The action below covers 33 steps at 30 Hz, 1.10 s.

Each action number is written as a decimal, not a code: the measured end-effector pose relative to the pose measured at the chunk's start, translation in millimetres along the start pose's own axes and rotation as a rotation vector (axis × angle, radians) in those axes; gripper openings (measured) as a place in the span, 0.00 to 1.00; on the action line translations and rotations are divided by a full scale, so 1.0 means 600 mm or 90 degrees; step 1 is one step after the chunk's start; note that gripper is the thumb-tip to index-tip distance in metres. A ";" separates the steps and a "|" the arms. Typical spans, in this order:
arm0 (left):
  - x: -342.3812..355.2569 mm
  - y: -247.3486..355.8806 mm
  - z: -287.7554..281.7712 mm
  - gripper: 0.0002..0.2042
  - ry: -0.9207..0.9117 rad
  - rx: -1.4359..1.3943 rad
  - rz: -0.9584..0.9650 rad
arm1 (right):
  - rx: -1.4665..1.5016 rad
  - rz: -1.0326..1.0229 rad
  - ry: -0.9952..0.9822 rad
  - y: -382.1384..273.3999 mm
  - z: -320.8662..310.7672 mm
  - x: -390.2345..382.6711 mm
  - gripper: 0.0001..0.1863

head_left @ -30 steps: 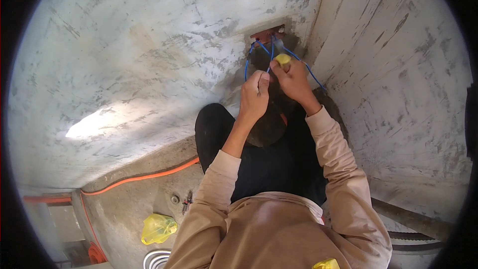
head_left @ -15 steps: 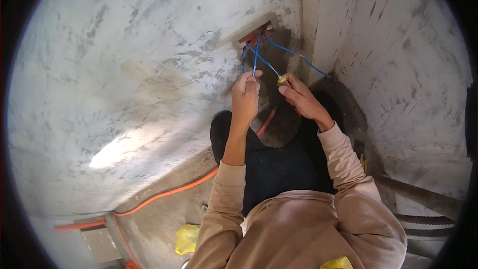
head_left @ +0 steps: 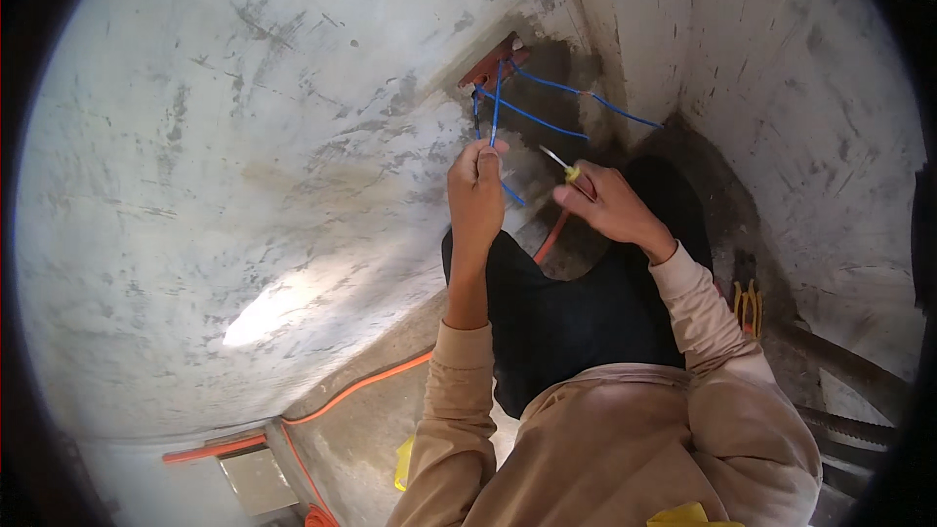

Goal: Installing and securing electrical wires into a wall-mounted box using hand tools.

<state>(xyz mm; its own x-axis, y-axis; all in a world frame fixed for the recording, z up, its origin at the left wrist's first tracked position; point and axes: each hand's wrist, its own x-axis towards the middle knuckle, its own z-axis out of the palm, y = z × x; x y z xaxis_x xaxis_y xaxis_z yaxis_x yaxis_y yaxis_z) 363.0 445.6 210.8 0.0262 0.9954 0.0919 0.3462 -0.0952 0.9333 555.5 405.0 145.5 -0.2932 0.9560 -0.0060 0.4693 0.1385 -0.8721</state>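
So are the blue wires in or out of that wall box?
Out: the thin blue wires hang loose from the reddish wall box; left hand pinches one.

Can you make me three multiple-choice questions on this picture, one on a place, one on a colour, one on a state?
1. Where do the wires come from? A) a recessed box in the wall B) the floor C) a reel
2. What colour are the wires? A) green B) blue C) white
3. What does the right hand hold? A) nothing B) a hammer C) a small yellow-handled tool

Answers: 1 A, the blue wires run out of the reddish wall box. 2 B, they are blue, and the left hand pinches one. 3 C, the right hand grips a screwdriver-like tool with a yellow handle.
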 end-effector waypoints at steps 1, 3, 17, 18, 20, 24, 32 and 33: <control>0.002 0.000 0.000 0.10 0.001 0.029 0.027 | 0.182 -0.063 0.031 0.011 0.011 0.006 0.26; 0.004 0.004 0.000 0.10 0.004 0.051 0.030 | 0.377 -0.127 0.061 0.017 0.030 0.021 0.27; 0.011 0.061 0.004 0.15 -0.043 0.180 0.121 | 0.657 -0.350 0.098 -0.017 0.105 0.140 0.21; 0.012 0.064 0.004 0.16 -0.033 0.239 0.111 | 0.661 -0.350 0.104 -0.012 0.104 0.144 0.21; 0.014 0.068 0.010 0.19 -0.028 0.302 0.102 | 0.599 -0.358 0.099 0.000 0.098 0.152 0.19; 0.016 0.060 0.007 0.20 -0.012 0.320 0.130 | 0.558 -0.376 0.108 -0.009 0.078 0.148 0.17; 0.026 0.041 0.015 0.20 0.042 0.321 0.187 | 0.647 -0.349 0.156 -0.015 0.092 0.172 0.13; 0.025 0.043 0.017 0.20 0.050 0.338 0.201 | 0.648 -0.350 0.157 -0.012 0.093 0.174 0.13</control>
<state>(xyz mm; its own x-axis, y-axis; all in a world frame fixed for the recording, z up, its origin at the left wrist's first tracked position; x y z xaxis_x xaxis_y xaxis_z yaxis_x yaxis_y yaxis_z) 382.2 457.9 232.8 0.1408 0.9142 0.3800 0.7524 -0.3483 0.5591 475.0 489.6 123.7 -0.0280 0.8715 0.4897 -0.5817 0.3841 -0.7170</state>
